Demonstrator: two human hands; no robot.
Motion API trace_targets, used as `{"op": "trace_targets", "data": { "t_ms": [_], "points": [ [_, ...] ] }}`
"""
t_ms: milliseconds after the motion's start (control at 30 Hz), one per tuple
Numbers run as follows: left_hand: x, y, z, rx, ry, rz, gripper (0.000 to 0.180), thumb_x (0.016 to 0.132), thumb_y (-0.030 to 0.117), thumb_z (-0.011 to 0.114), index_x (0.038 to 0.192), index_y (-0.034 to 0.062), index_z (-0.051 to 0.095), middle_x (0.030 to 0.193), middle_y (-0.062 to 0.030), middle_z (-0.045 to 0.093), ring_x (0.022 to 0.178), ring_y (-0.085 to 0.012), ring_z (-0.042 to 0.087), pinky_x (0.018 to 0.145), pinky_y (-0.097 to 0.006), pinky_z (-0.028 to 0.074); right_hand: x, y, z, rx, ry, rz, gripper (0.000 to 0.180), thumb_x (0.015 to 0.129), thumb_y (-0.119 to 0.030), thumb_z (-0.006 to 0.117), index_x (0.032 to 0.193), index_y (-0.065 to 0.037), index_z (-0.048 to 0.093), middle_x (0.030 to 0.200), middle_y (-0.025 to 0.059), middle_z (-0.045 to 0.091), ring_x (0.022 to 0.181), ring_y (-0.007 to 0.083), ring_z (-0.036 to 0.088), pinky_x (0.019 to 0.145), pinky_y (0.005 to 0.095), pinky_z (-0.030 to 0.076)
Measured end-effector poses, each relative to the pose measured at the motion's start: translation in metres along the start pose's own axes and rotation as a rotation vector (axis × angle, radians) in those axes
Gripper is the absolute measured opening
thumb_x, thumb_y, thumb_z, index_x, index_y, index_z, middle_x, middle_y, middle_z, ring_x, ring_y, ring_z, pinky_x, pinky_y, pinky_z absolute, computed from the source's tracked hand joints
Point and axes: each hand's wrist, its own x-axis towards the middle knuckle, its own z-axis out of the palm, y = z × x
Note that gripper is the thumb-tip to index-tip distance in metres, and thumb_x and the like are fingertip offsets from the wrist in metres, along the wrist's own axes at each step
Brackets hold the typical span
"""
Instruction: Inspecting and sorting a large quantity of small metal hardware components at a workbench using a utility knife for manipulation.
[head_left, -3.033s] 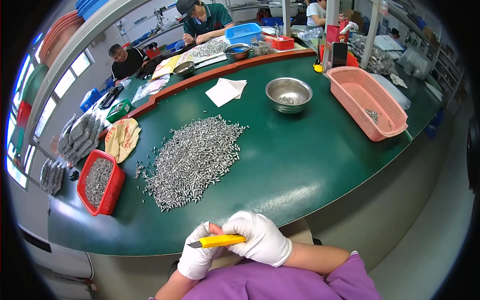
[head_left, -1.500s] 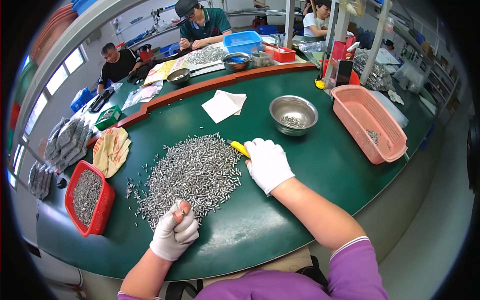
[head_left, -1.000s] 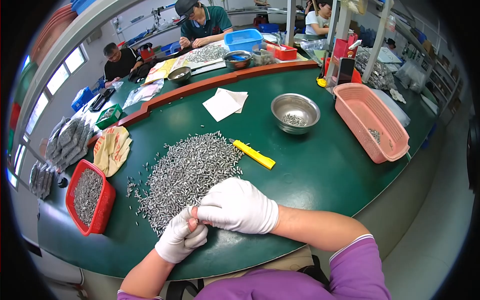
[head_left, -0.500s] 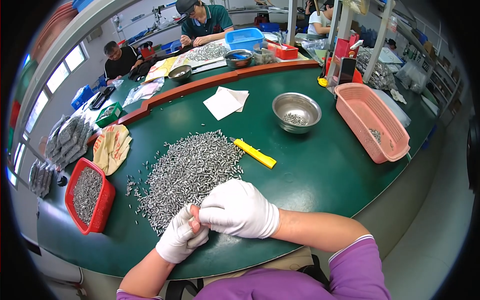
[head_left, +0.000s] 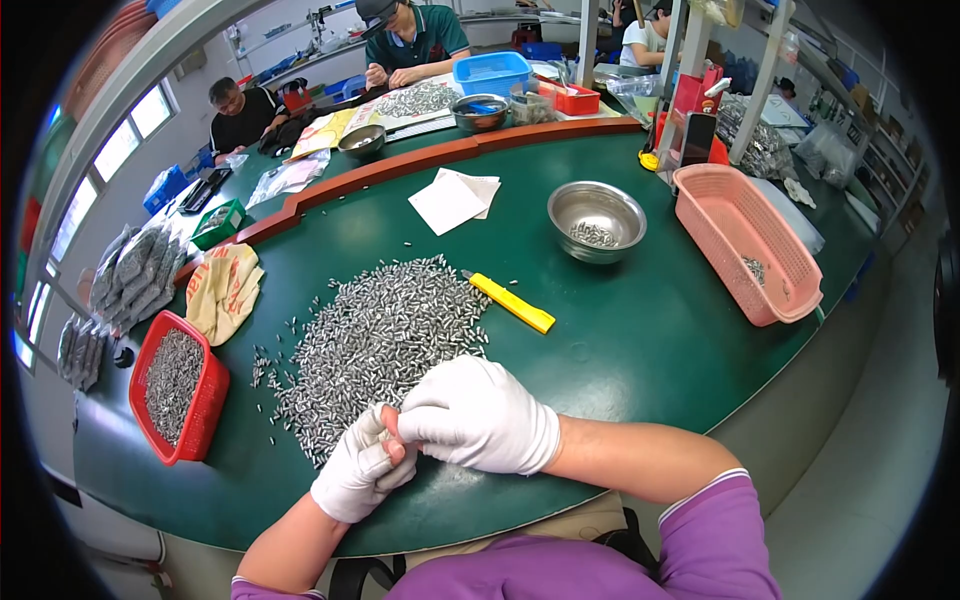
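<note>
A heap of small silvery metal pins [head_left: 375, 330] lies on the green table [head_left: 620, 360] in front of me. At its near edge my two hands meet, both in white gloves with some fingertips bare. My left hand [head_left: 362, 465] is closed, thumb and fingers pinched together. Against those fingertips presses my right hand [head_left: 475, 415], its fingers curled and pinching too. Whatever sits between the fingertips is too small and too covered to make out. Just beyond my right hand lies a yellow utility knife [head_left: 510, 303].
A red basket [head_left: 205, 410] full of metal pins stands left. A steel bowl [head_left: 597, 222] and a pink basket [head_left: 750, 250], each with a few pins, stand right. White paper [head_left: 445, 205] and a beige cloth bag [head_left: 225, 290] lie farther back. Co-workers sit beyond a raised brown edge [head_left: 400, 168].
My hands stay pinched together in nearly the same place. The whole view has shifted very slightly; nothing on the table has visibly moved.
</note>
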Motion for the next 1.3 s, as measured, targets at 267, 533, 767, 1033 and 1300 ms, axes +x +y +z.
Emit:
{"op": "trace_targets", "data": {
  "t_ms": [267,533,767,1033,1300],
  "points": [
    [-0.0024,0.0001,0.0005,0.008,-0.019,-0.007,0.021,0.088,0.019,0.071,0.093,0.0146,0.052,0.071,0.0025,0.049,0.047,-0.0067,0.032,0.047,-0.023,0.024,0.0011,-0.0005,-0.0013,0.030,-0.013,-0.013,0.022,0.067,-0.012,0.074,0.086,-0.011,0.064,0.080,0.0041,0.064,0.071,0.0268,0.062,0.059,0.0379,0.049],
    [-0.0017,-0.0003,0.0021,0.023,-0.010,-0.005,0.020,0.088,0.020,0.071,0.093,0.0144,0.053,0.071,0.0027,0.049,0.048,-0.0069,0.033,0.047,-0.023,0.024,-0.0004,0.0008,-0.0010,0.064,-0.027,0.004,0.023,0.068,-0.013,0.074,0.088,-0.012,0.064,0.083,0.0036,0.064,0.073,0.0266,0.062,0.061,0.0380,0.050],
    [-0.0016,-0.0006,0.0016,0.041,-0.007,0.009,0.021,0.087,0.021,0.072,0.093,0.0139,0.053,0.072,0.0027,0.050,0.050,-0.0072,0.034,0.047,-0.023,0.024,-0.0023,0.0009,-0.0008,0.096,-0.037,0.042,0.024,0.067,-0.013,0.075,0.088,-0.012,0.064,0.084,0.0030,0.064,0.076,0.0267,0.062,0.065,0.0382,0.050],
    [-0.0023,-0.0009,0.0009,0.044,-0.001,0.019,0.022,0.088,0.021,0.071,0.093,0.0128,0.051,0.073,0.0014,0.050,0.051,-0.0076,0.035,0.048,-0.022,0.025,-0.0022,0.0010,-0.0007,0.099,-0.060,0.059,0.023,0.068,-0.012,0.075,0.088,-0.012,0.064,0.084,0.0028,0.064,0.076,0.0264,0.062,0.066,0.0380,0.050],
    [-0.0021,-0.0012,-0.0003,0.038,0.018,0.000,0.019,0.089,0.017,0.069,0.095,0.0122,0.051,0.074,0.0009,0.049,0.052,-0.0074,0.035,0.048,-0.022,0.025,-0.0035,0.0017,0.0008,0.091,-0.052,0.070,0.020,0.069,-0.012,0.074,0.087,-0.012,0.064,0.084,0.0025,0.064,0.077,0.0254,0.062,0.067,0.0373,0.050]
  ]
}}
